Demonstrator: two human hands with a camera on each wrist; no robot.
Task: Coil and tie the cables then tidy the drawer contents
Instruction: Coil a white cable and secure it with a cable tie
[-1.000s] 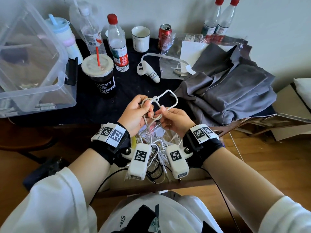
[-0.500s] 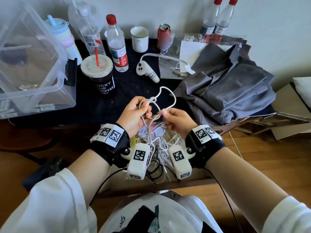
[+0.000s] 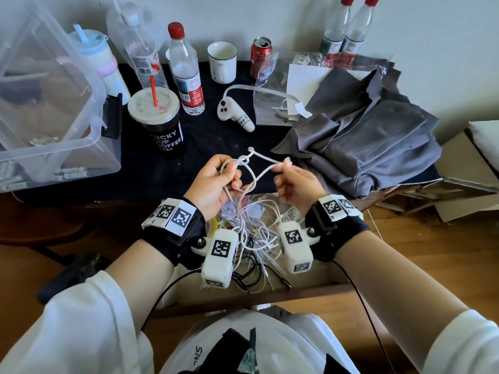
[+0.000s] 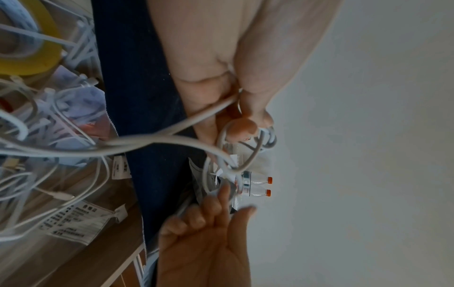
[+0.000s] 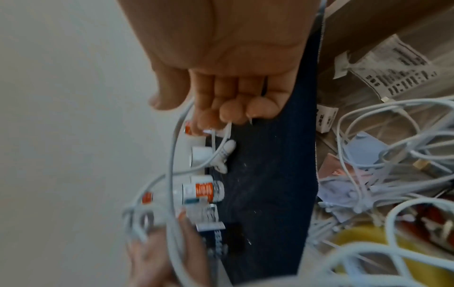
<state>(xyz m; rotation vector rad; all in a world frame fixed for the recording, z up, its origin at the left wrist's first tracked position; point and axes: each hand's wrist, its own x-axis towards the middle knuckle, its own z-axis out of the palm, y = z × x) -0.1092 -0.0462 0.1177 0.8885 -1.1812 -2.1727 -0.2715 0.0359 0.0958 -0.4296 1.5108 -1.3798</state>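
A white cable (image 3: pixel 252 174) is held up above the open drawer (image 3: pixel 310 286), looped into a loose knot (image 3: pixel 244 159). My left hand (image 3: pixel 218 176) grips the coiled loops of it (image 4: pixel 236 108), fingers curled round the strands. My right hand (image 3: pixel 293 182) pinches one strand (image 5: pixel 213 132) of the same cable and holds it out to the right, taut from the knot. Below the hands the drawer holds a tangle of white and black cables (image 3: pixel 256 238), a yellow tape roll (image 4: pixel 27 58) and labelled plastic bags (image 4: pixel 73 223).
On the dark tabletop (image 3: pixel 205 141) behind stand a coffee cup (image 3: pixel 159 122), bottles (image 3: pixel 186 71), a mug (image 3: pixel 222 62), a can (image 3: pixel 260 56) and a white controller (image 3: pixel 235 114). A clear bin (image 3: pixel 54 109) sits left, grey cloth (image 3: pixel 364 136) right.
My right hand has drawn its strand away to the right, and the big loop above the hands has shrunk into a smaller knot. The hands are now farther apart.
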